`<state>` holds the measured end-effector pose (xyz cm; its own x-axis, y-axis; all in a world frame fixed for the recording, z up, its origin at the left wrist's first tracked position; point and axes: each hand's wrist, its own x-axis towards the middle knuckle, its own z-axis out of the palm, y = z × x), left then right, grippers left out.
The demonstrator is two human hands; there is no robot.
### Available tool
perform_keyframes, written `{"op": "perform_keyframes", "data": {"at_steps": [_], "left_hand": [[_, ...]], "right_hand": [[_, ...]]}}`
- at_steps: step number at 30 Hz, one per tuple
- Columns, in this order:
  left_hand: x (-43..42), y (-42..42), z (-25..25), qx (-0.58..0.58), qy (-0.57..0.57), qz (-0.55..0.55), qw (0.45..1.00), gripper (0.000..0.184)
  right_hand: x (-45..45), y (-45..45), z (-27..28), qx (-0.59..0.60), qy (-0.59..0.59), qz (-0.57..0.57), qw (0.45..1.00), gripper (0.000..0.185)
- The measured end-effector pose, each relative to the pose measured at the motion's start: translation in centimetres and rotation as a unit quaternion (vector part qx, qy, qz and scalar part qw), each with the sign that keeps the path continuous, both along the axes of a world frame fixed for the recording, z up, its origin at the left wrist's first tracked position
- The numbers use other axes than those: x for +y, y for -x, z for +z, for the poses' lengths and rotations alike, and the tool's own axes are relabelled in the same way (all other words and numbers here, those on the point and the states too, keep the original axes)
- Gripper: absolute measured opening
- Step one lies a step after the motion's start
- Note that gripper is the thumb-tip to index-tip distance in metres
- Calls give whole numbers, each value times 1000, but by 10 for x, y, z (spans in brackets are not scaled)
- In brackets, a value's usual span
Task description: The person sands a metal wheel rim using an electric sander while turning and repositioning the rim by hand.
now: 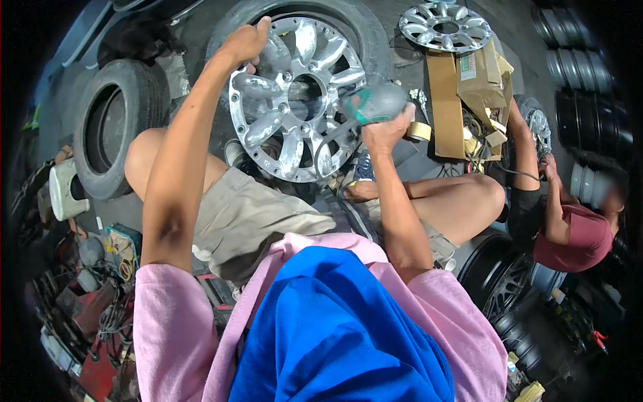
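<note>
A bare silver alloy wheel rim (307, 127) with several spokes leans tilted in front of me, whitish smudges on its spokes. My left hand (246, 45) is closed on the rim's upper left edge. Closed around a green and grey power sander (382, 102) is my right hand (391, 131). The sander is over the rim's right side; its working face is turned away and blurred, so I cannot tell whether it touches the metal. Behind the rim lies a tire (365, 27).
Another tire (100, 137) stands at left. At right are a cardboard box (444, 107), a tape roll (419, 130) and a second alloy rim (445, 28). A co-worker in a maroon shirt (573, 238) handles a rim (538, 128). Tools and cables clutter the lower left.
</note>
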<state>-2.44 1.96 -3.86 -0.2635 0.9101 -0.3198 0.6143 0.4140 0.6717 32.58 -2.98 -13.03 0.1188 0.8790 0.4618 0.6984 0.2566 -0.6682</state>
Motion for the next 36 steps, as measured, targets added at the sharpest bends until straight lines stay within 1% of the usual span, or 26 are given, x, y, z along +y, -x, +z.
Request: {"op": "perform_keyframes", "data": {"at_steps": [1, 2, 3, 4, 5, 6, 7, 8, 10, 11, 12, 14, 16, 18, 21, 22, 23, 24, 26, 29, 30, 31, 33, 34, 35, 36], "left_hand": [[-2, 0, 1, 4, 0, -2, 1000, 96], [-6, 0, 1, 1, -11, 1, 1000, 96], [-9, 1, -2, -3, -23, 6, 1000, 97], [-8, 8, -17, -1, -24, 4, 1000, 97], [-6, 20, -36, 4, -27, 1, 1000, 98], [-5, 27, -46, 10, -29, -1, 1000, 99], [-6, 29, -48, -25, 17, 19, 999, 99], [-9, 32, -52, -21, 15, 20, 999, 99], [-16, 44, -79, -51, -5, 36, 998, 97], [-21, 46, -87, -99, 14, 63, 993, 93], [-24, 46, -87, -96, 12, 62, 993, 93], [-29, 45, -90, -170, 23, 104, 980, 88], [-28, 41, -92, -181, 5, 137, 974, 86], [-25, 40, -94, -147, 15, 164, 975, 87], [-21, 35, -95, -98, 43, 180, 978, 88], [-22, 37, -97, -75, 63, 190, 977, 89], [-20, 49, -110, -19, 61, 124, 990, 94], [-24, 38, -94, 22, 42, 125, 991, 98], [-28, 34, -93, 30, 49, 139, 989, 91], [-36, 23, -94, 4, 63, 155, 986, 76], [-52, 10, -69, -1, -4, 164, 986, 83], [-55, 7, -62, -70, 14, 234, 970, 90], [-59, 8, -66, -56, 32, 225, 972, 94], [-60, 13, -78, -50, 17, 211, 976, 97], [-67, 8, -69, -47, 14, 207, 977, 97], [-72, 2, -62, -50, -18, 218, 975, 102]], "right_hand": [[-2, 5, 4, -9, 20, 36, 999, 66], [-2, 6, 3, -6, 20, 33, 999, 66], [-3, 6, -1, -54, 12, 41, 998, 69], [-3, 6, -1, -102, 5, 49, 994, 71], [-3, 3, -1, -101, 3, 47, 994, 71], [-4, 0, 2, -47, 20, 20, 998, 71], [-4, -3, 3, 8, 37, -6, 999, 70], [0, -8, -4, 12, 36, -5, 999, 70], [8, -22, -22, 58, 33, -45, 997, 80], [10, -27, -24, 81, 43, -59, 994, 84], [11, -29, -23, 104, 53, -73, 991, 89], [10, -33, -21, 28, 58, -126, 990, 92], [9, -28, -20, 39, 49, -116, 991, 87], [9, -19, -19, 30, 61, -90, 994, 71], [6, -2, -9, -17, 49, -30, 998, 62], [5, -1, -8, -9, 46, -24, 999, 62], [5, -4, -6, -4, 66, 14, 998, 58], [6, -4, -8, 3, 85, 58, 995, 55], [13, -10, -42, 43, 54, 8, 998, 56], [28, -25, -58, 55, 79, -52, 994, 61], [35, -29, -61, 54, 89, -68, 992, 63], [40, -32, -61, 53, 100, -81, 990, 65], [46, -35, -58, 54, 123, -93, 987, 69], [48, -37, -57, 53, 141, -96, 984, 66], [50, -39, -58, 50, 159, -99, 981, 63], [53, -38, -65, 44, 168, -94, 980, 66]]}}
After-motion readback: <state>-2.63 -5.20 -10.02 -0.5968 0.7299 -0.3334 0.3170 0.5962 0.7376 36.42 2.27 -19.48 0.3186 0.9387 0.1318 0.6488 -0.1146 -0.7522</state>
